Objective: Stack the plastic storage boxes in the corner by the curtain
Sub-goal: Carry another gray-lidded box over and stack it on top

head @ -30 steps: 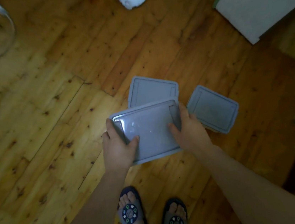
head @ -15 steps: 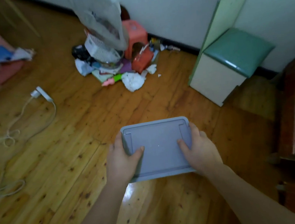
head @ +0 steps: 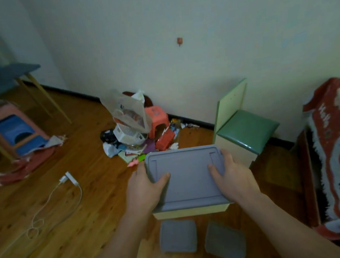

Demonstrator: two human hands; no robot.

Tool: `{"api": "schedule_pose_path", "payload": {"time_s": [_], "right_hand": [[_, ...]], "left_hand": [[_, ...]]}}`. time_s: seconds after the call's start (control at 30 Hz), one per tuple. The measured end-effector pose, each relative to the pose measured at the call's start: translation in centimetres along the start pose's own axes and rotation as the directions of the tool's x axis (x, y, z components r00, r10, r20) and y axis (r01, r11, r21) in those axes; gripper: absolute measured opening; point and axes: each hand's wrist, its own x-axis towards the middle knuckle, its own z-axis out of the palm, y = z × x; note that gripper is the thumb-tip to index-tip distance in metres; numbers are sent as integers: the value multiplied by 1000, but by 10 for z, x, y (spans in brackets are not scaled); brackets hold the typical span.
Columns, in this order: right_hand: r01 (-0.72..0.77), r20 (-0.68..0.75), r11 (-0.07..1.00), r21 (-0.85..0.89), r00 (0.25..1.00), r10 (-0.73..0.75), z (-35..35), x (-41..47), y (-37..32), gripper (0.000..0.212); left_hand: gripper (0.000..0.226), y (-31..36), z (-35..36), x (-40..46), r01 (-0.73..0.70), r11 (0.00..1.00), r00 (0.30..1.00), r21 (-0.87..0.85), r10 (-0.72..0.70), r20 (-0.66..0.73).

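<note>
The grey-lidded storage box [head: 187, 182] is held above the wooden floor [head: 72, 215] (lid upward). Left hand [head: 143, 191] and right hand [head: 234, 180] grip its sides, thumbs on the lid. Two more boxes [head: 178, 236] lie below.

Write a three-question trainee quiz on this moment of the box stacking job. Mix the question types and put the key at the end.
1. True or false: both hands hold the lidded grey box off the floor.
2. How many other grey boxes lie on the floor below it? A) none B) two C) four
3. Fill in: the left hand's ____ lies on top of the lid, as does that of the right hand.

Key: 1 true. 2 B, the left floor box and the right floor box. 3 thumb.
</note>
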Motion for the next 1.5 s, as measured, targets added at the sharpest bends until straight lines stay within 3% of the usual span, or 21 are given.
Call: {"api": "schedule_pose_path", "payload": {"time_s": [0.33,0.67,1.1,1.5], "right_hand": [[63,-109,997,49,992,-58,-170,23,-51,61],[100,-211,995,-2,973,-98,-280,26,-76,58],[-3,-273,1000,-2,962,3,-339,5,-69,60],[-260,-376,965,-36,898,228,-381,-42,-36,62]], "left_hand": [[49,137,-110,32,-122,982,983,141,139,-118],[65,229,-186,39,-248,949,955,193,273,-114],[74,285,-209,43,-317,939,945,131,324,-32],[76,342,-183,37,-517,854,855,53,513,81]]}}
